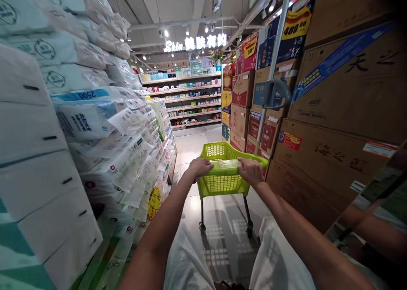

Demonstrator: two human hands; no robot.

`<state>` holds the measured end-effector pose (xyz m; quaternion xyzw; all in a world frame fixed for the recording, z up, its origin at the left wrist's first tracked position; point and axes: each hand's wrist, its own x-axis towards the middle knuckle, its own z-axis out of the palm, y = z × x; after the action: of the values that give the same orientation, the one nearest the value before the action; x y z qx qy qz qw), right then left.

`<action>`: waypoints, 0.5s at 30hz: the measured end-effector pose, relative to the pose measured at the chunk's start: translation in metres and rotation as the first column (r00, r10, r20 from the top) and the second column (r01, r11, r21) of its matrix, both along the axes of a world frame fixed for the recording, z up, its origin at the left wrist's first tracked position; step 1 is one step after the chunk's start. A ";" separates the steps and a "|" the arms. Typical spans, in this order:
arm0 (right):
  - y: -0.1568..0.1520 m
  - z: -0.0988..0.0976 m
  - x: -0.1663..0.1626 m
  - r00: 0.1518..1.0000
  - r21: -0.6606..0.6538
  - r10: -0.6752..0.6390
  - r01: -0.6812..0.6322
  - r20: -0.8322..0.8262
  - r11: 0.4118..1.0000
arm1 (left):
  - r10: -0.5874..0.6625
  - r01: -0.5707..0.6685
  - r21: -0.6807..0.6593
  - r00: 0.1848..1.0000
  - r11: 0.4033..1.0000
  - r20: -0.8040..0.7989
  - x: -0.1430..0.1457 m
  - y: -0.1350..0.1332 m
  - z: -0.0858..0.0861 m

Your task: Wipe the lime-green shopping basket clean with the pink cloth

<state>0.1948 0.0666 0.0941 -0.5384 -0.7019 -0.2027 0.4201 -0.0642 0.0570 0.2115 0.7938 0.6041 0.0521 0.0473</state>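
Note:
A lime-green plastic shopping cart stands right before me on dark legs with casters. My left hand is wrapped round the left end of its handle. Round the right part of the same handle, my right hand is closed, thumb on top. Between the two hands a clear label panel shows on the handle bar. The part of the basket that I can see through the mesh holds no goods that I can make out.
Tall stacks of wrapped tissue packs line the left side. Cardboard cartons rise on the right, behind a metal pole with a grey-blue bracket. A tiled aisle leads to shelves of small boxed goods.

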 end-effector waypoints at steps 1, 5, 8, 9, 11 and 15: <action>0.000 -0.001 0.002 1.000 0.016 0.009 -0.009 0.001 1.000 | 0.027 -0.027 0.013 1.000 1.000 0.007 0.004 -0.002 -0.002; 0.004 -0.004 0.015 0.999 0.048 0.045 -0.045 0.005 0.998 | 0.040 -0.059 0.267 0.996 0.962 0.077 0.016 -0.018 -0.031; 0.007 -0.004 0.025 0.996 0.044 0.084 -0.084 -0.002 0.995 | -0.093 0.005 0.576 0.988 0.817 0.123 0.020 -0.032 -0.062; 0.007 -0.004 0.028 0.995 0.041 0.100 -0.100 -0.006 0.994 | -0.143 0.017 0.674 0.981 0.738 0.132 0.021 -0.036 -0.073; 0.007 -0.003 0.030 0.992 0.037 0.125 -0.124 -0.017 0.992 | -0.236 0.019 0.824 0.962 0.567 0.140 0.022 -0.042 -0.095; 0.003 -0.002 0.029 0.988 0.031 0.146 -0.145 -0.045 0.989 | -0.385 0.045 0.936 0.918 0.350 0.099 0.015 -0.049 -0.122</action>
<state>0.2237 0.0693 0.0918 -0.4846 -0.7262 -0.1685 0.4576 -0.0495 0.0082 0.0890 0.7395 0.3457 0.4920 -0.3025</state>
